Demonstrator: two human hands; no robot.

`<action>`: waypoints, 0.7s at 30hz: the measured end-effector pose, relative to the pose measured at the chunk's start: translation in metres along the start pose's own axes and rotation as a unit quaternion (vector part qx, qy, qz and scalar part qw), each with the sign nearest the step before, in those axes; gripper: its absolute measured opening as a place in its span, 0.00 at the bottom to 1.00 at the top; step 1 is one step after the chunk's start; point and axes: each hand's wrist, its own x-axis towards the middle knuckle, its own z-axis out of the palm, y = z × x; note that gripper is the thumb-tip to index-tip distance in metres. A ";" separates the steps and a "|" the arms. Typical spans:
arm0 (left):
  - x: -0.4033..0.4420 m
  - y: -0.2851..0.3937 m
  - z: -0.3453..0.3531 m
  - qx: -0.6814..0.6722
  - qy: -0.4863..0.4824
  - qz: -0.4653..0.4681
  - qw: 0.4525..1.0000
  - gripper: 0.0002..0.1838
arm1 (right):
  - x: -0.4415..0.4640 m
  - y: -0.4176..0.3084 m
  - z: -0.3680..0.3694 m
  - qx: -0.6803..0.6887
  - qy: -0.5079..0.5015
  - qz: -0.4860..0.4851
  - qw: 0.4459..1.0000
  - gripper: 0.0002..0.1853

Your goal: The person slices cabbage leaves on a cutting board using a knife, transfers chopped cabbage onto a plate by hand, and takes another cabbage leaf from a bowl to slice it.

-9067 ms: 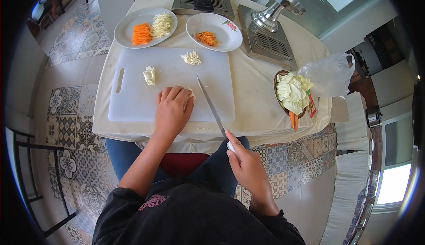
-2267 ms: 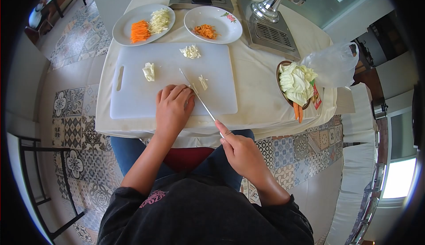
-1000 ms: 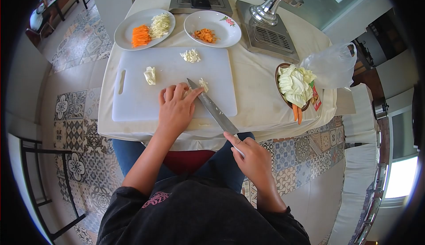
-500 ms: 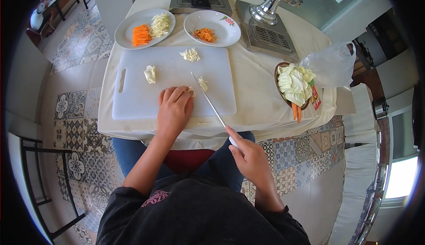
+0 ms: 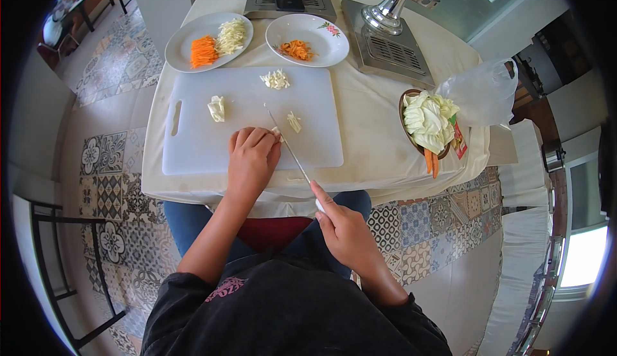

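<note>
My left hand (image 5: 253,158) presses a small piece of cabbage (image 5: 276,132) onto the white cutting board (image 5: 193,147), its fingers curled and mostly covering the piece. In my right hand (image 5: 348,230) is a knife (image 5: 290,149) gripped by its white handle, the index finger along the top. The blade lies right beside my left fingertips, at the edge of the cabbage piece. Just right of the blade are a few cut cabbage strips (image 5: 294,122). Farther up the board sits a pile of chopped cabbage (image 5: 275,79), and a folded cabbage chunk (image 5: 216,108) rests at the left.
Behind the board stand a plate (image 5: 177,52) of shredded carrot and cabbage and a flowered plate (image 5: 328,47) with carrot bits. At right are a bowl of cabbage leaves (image 5: 427,121), carrots (image 5: 431,162) and a plastic bag (image 5: 479,95). Metal stands (image 5: 395,50) occupy the back.
My right hand and the knife have shifted left, bringing the blade from beside the cut strips to the cabbage piece at my left fingertips. My left hand stays nearly in place.
</note>
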 end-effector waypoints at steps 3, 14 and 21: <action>0.000 -0.002 0.001 -0.011 0.004 -0.008 1.000 0.07 | -0.001 0.000 0.004 -0.007 0.000 0.006 1.000 0.31; 0.000 -0.001 -0.003 -0.020 -0.001 -0.017 1.000 0.06 | 0.004 -0.011 0.001 0.002 0.036 0.002 0.999 0.32; 0.000 -0.001 -0.002 -0.020 -0.015 -0.025 0.999 0.08 | 0.002 -0.005 0.005 -0.031 0.012 0.013 0.999 0.31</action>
